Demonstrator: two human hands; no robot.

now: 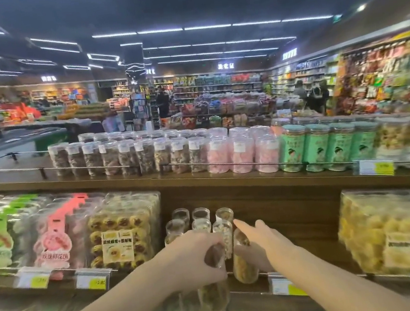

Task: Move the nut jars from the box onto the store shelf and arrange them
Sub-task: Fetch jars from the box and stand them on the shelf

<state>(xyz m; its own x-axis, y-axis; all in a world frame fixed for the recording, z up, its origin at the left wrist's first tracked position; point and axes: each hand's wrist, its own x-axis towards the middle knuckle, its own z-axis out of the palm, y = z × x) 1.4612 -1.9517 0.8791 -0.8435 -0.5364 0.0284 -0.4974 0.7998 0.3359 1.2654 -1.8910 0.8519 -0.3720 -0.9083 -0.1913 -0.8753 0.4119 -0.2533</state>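
Several clear nut jars stand in rows on the middle wooden shelf, between the pastry boxes. My left hand grips the dark lid of a clear nut jar and holds it upright just before the shelf's front rail. My right hand holds a second nut jar at the shelf's front edge, thumb in front and index finger stretched out over its top. The box is not in view.
Boxes of round pastries stand left of the jars and a yellow pastry pack stands right. The top shelf carries rows of jars and green tins. Price tags line the rails. Bagged goods lie below.
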